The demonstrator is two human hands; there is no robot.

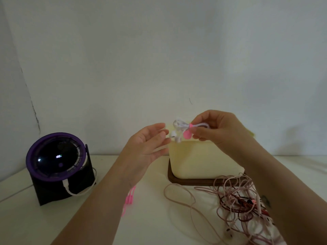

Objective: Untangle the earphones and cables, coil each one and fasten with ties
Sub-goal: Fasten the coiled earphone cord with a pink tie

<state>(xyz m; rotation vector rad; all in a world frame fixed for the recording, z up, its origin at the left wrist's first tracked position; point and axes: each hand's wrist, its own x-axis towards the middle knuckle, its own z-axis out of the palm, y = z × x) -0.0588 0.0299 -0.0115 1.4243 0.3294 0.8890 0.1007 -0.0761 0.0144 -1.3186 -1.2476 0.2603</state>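
My right hand [217,128] pinches a coiled bundle of white earphones [180,127], held up in front of a cream box. A pink tie [188,132] wraps the bundle's middle, its tab hanging down. The earbuds dangle at the bundle's left end. My left hand [148,144] hovers just left of them, palm up and fingers spread, holding nothing. A tangle of pink and dark red cables [237,200] lies on the table at the lower right, under my right forearm. Spare pink ties [130,198] lie on the table beneath my left wrist.
A cream box [203,160] stands on a dark brown tray [174,179] at the table's back centre. A black and purple round device [56,161] with a white cable plugged in sits at the left. A pale wall rises behind the table.
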